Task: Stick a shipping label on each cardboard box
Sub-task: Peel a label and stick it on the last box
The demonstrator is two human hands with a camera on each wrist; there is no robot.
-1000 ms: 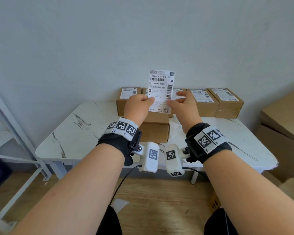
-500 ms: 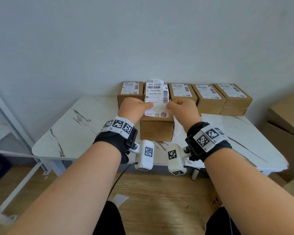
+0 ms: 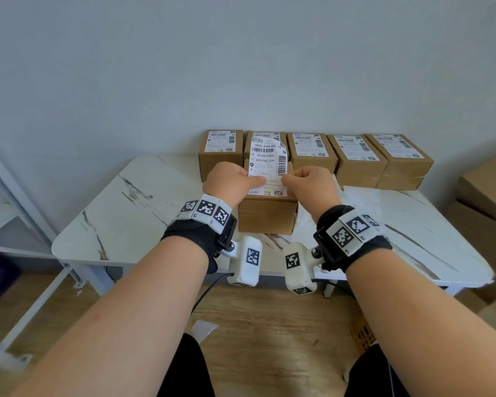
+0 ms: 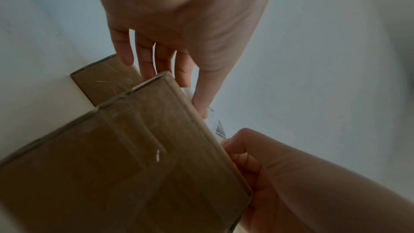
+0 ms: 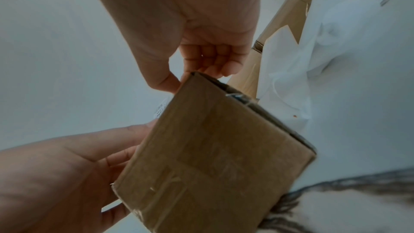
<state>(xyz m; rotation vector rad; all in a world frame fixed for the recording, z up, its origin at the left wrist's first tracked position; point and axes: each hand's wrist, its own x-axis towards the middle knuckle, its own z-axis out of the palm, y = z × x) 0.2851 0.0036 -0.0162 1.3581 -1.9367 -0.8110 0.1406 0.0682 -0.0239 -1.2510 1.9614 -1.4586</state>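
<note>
A plain cardboard box (image 3: 267, 219) stands on the white marble table (image 3: 126, 213), in front of the back row. A white shipping label (image 3: 265, 163) has its lower end lying on the box top, while its upper part still curves up off it. My left hand (image 3: 231, 183) pinches the label's left edge with the thumb on top. My right hand (image 3: 309, 184) pinches the right edge, fingers curled. The left wrist view shows the box (image 4: 125, 157), the label (image 4: 218, 125) and my left hand (image 4: 199, 95). The right wrist view shows the box (image 5: 212, 157) and my right hand (image 5: 190, 70).
Several labelled boxes (image 3: 311, 151) stand in a row against the wall behind. White backing sheets (image 3: 361, 196) lie on the table to the right. Larger cardboard boxes (image 3: 487, 193) are stacked off the table's right end, and a metal shelf frame (image 3: 15, 196) stands to the left.
The label, held upright in the air a second ago, has come down with both hands. Its lower end now lies on the front box.
</note>
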